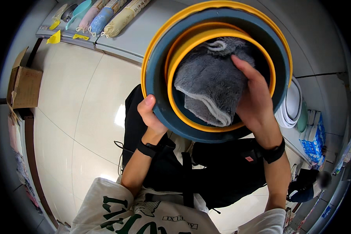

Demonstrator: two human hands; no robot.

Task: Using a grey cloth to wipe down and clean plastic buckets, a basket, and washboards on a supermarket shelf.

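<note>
My left hand [151,115] grips the lower left rim of a large dark blue basin [154,78] with a yellow edge, its thumb over the rim. Inside sit smaller yellow-rimmed basins [171,84], nested together. Within the innermost one is a folded grey plush towel [212,78] with a pale border and a hanging loop. My right hand [255,97] reaches into the basins and holds the towel from its right side, thumb on top. The fingers of that hand are mostly hidden behind the towel.
A grey shelf [124,41] at the back holds rolled patterned cylinders [126,17] and a turquoise ladle [80,12]. To the right are stacked white basins [290,105] and blue-and-white packs [314,136]. An open cardboard box [27,85] stands at left, beside pale floor tiles [66,117].
</note>
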